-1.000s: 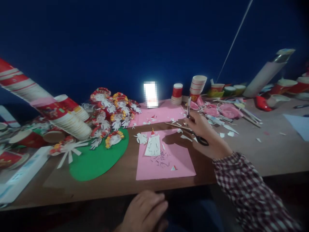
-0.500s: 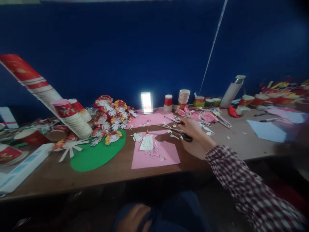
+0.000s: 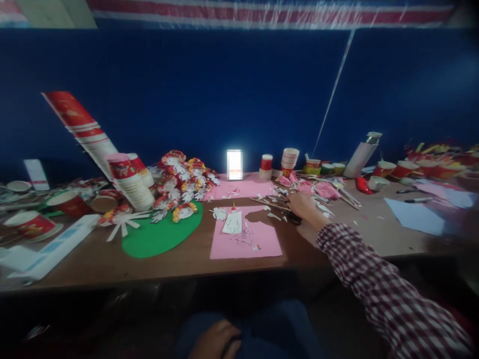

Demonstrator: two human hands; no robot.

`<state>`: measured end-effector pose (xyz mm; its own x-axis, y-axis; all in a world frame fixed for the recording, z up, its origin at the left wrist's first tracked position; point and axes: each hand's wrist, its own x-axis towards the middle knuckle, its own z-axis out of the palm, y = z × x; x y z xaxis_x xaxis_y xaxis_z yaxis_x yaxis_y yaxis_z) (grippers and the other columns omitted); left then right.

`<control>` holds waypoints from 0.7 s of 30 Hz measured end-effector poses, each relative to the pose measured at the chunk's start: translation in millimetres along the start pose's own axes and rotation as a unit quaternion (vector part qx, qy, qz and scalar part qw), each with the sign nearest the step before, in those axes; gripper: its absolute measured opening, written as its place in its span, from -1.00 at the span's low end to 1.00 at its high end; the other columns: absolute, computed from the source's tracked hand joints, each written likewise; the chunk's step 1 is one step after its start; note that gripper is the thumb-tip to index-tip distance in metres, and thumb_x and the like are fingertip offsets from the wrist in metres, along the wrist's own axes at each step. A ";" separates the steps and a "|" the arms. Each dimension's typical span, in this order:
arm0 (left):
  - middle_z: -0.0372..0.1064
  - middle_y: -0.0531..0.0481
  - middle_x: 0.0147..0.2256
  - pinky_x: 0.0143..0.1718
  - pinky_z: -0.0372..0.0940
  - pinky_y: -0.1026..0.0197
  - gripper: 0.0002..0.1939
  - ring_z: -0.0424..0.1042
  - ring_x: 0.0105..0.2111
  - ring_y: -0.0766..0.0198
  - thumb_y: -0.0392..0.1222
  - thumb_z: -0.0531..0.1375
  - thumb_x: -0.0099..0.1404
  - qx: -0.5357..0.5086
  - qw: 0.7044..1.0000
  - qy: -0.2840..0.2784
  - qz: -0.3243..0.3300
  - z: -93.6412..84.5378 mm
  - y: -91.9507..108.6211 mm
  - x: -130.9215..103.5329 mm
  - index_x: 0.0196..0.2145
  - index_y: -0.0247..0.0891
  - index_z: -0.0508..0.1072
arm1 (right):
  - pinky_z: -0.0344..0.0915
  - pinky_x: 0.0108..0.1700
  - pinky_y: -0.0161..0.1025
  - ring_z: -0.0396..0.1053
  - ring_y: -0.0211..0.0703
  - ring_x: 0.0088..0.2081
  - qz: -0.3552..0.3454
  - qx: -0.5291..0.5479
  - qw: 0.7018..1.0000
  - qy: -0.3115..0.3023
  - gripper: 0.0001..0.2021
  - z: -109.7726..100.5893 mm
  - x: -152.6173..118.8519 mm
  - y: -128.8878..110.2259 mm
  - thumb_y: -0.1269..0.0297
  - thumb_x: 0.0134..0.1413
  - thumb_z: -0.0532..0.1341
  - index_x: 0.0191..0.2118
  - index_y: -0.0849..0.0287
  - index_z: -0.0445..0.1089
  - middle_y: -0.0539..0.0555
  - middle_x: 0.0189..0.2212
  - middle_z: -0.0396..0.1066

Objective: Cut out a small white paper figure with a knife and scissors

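My right hand [image 3: 304, 207], in a checked sleeve, reaches down to the table with its fingers curled; their tips and whatever they hold are hard to make out. Just under it lie scissors [image 3: 295, 218] with dark handles. To their left, a white paper cut-out [image 3: 232, 223] with a small red and yellow tip rests on a pink sheet [image 3: 267, 248] with dark scribbles. My left hand [image 3: 215, 339] is low over my lap, fingers bent around a dark curved thing that I cannot identify.
Decorated paper figures [image 3: 179, 179] pile up beside a green disc [image 3: 157, 242]. A tall stack of red cups [image 3: 101, 144] leans at left. A bright blurred rectangle [image 3: 234, 164] stands at the back. A silver-topped bottle [image 3: 362, 154] and pale blue paper [image 3: 415, 217] are at right.
My view has tilted up, showing a striped band above. My right hand has come down closer over the scissors, covering more of them. The left hand stays at the lap.
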<state>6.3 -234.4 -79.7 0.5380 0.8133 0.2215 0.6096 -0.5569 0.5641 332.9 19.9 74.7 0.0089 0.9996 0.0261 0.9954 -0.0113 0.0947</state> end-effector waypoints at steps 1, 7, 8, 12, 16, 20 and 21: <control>0.53 -0.01 -0.32 -0.31 0.43 0.33 -0.74 0.52 -0.35 0.29 -0.31 0.08 0.19 0.007 1.000 0.008 0.001 -3.7 3.5 1.1 -0.21 -0.16 0.49 | 0.41 -0.06 -0.01 0.41 -0.05 -0.07 -0.004 -0.001 1.000 0.004 -0.67 1.2 0.5 0.1 0.21 0.25 0.20 0.07 0.24 0.32 0.17 0.01 0.36; 0.54 -0.04 -0.24 -0.23 0.43 0.31 -0.73 0.54 -0.27 0.26 -0.25 0.09 0.26 0.054 0.997 0.057 0.010 -40.9 8.1 13.8 -0.12 -0.16 0.49 | 0.31 -0.08 -0.12 0.42 0.08 -0.05 -0.073 0.021 0.995 0.062 -0.76 8.1 -8.3 5.3 0.31 0.28 0.11 -0.10 0.32 0.45 0.33 -0.12 0.48; 0.54 -0.04 -0.24 -0.22 0.43 0.32 -0.76 0.54 -0.26 0.27 -0.23 0.12 0.27 0.057 0.996 0.070 0.004 -49.9 6.6 18.6 -0.13 -0.15 0.50 | 0.31 -0.09 -0.15 0.43 0.06 -0.06 -0.091 0.027 0.993 0.067 -0.75 10.2 -12.3 6.0 0.29 0.28 0.09 -0.12 0.29 0.46 0.29 -0.13 0.49; 0.54 -0.06 -0.23 -0.15 0.41 0.26 -0.78 0.53 -0.22 0.23 -0.14 0.11 0.31 0.055 0.990 0.122 -0.050 -87.5 -1.8 50.0 -0.17 -0.16 0.52 | 0.30 -0.07 -0.22 0.45 -0.02 -0.09 -0.167 0.052 0.982 0.073 -0.73 21.6 -30.9 8.3 0.31 0.29 0.05 -0.08 0.21 0.48 0.20 -0.11 0.51; 0.54 -0.10 -0.24 -0.20 0.40 0.19 -0.71 0.52 -0.28 0.19 -0.07 0.08 0.32 0.041 0.982 0.133 -0.124 -114.0 -13.5 92.4 -0.19 -0.24 0.53 | 0.27 0.04 -0.18 0.43 -0.02 -0.04 -0.216 0.067 0.972 0.066 -0.73 30.7 -41.9 10.9 0.43 0.24 0.07 -0.09 0.22 0.49 0.20 -0.09 0.51; 0.54 -0.15 -0.22 -0.22 0.38 0.19 -0.63 0.51 -0.28 0.18 -0.04 0.09 0.27 0.023 0.976 0.135 -0.172 -123.3 -28.8 129.2 -0.13 -0.32 0.50 | 0.24 0.09 -0.19 0.41 -0.05 -0.01 -0.232 0.070 0.968 0.063 -0.74 33.6 -42.9 12.7 0.46 0.22 0.09 -0.09 0.22 0.49 0.19 -0.09 0.50; 0.54 -0.15 -0.23 -0.20 0.37 0.19 -0.62 0.51 -0.27 0.17 -0.04 0.09 0.26 0.027 0.975 0.128 -0.182 -123.8 -32.8 136.6 -0.10 -0.34 0.49 | 0.23 0.09 -0.20 0.41 -0.06 -0.01 -0.231 0.070 0.968 0.063 -0.74 34.0 -42.6 13.4 0.45 0.23 0.09 -0.09 0.22 0.49 0.19 -0.09 0.50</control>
<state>-12.3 -84.2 30.5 0.1216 0.9705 0.2083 0.7663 -0.2251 0.6017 349.1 -22.0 41.0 -0.4429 0.8864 0.1346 0.8939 0.4481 -0.0097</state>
